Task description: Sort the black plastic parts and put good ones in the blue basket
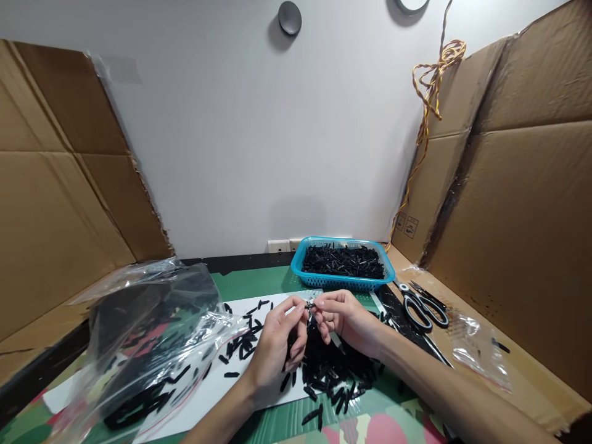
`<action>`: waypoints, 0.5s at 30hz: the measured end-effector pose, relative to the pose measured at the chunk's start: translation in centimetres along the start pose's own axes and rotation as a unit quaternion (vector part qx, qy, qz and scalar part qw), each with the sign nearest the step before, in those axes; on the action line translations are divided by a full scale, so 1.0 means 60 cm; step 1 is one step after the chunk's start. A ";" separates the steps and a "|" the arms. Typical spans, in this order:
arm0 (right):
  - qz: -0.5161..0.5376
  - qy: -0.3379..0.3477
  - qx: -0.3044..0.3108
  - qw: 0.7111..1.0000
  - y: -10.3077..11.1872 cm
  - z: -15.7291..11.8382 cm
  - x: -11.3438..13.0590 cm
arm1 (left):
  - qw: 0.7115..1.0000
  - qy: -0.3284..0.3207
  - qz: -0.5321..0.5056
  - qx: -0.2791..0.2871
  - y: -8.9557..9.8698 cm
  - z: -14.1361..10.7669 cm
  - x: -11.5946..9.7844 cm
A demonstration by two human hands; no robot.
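Observation:
Between the fingertips of both hands is a small black stick-like piece (309,306), mostly hidden by the fingers. My left hand (283,333) pinches its left end, and my right hand (345,317) pinches the right end. Below the hands lies a heap of similar black pieces (342,376), partly covered by my right hand. More loose black pieces (245,345) are scattered on a white sheet (198,401) left of my left hand. Exactly what the pieces are, I cannot make out.
A blue plastic basket (343,285) full of black pieces stands at the back. Clear plastic bags (157,333) lie on the left. Scissors (423,308) and a small zip bag (478,351) lie right. Cardboard walls (527,203) flank the table; a twisted yellow cord (423,132) hangs down.

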State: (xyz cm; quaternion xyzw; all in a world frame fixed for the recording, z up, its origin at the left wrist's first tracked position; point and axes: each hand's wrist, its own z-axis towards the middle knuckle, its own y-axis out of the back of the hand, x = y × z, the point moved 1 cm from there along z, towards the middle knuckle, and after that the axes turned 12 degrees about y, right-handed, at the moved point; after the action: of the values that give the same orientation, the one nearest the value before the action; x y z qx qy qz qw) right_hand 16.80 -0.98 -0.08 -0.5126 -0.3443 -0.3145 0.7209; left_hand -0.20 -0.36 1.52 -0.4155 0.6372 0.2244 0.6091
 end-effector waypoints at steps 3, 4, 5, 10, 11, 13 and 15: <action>0.009 -0.006 0.003 1.000 -0.002 -0.001 -0.001 | 1.000 -0.015 0.017 -0.010 0.000 -0.001 0.001; 0.010 -0.008 0.005 1.000 -0.003 -0.001 -0.002 | 0.999 -0.020 0.027 -0.015 0.001 -0.001 0.002; 0.011 -0.008 0.005 1.000 -0.004 -0.001 -0.002 | 0.999 -0.023 0.037 -0.020 0.002 0.000 0.004; 0.005 -0.003 0.005 1.000 -0.008 -0.002 -0.005 | 0.997 -0.034 0.064 -0.035 0.007 0.001 0.012; 0.003 -0.002 0.006 1.000 -0.009 -0.002 -0.004 | 0.996 -0.038 0.066 -0.036 0.007 0.001 0.012; -0.003 0.002 0.009 1.000 -0.011 -0.002 -0.003 | 0.996 -0.043 0.065 -0.038 0.006 0.001 0.011; -0.010 0.007 0.012 1.000 -0.012 -0.002 -0.002 | 0.996 -0.046 0.065 -0.038 0.004 0.000 0.010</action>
State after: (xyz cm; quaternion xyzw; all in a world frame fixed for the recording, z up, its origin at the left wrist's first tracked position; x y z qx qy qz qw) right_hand 16.19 -1.31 0.19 -0.4982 -0.3478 -0.3208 0.7266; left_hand -0.34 -0.36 0.91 -0.3853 0.6249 0.3060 0.6061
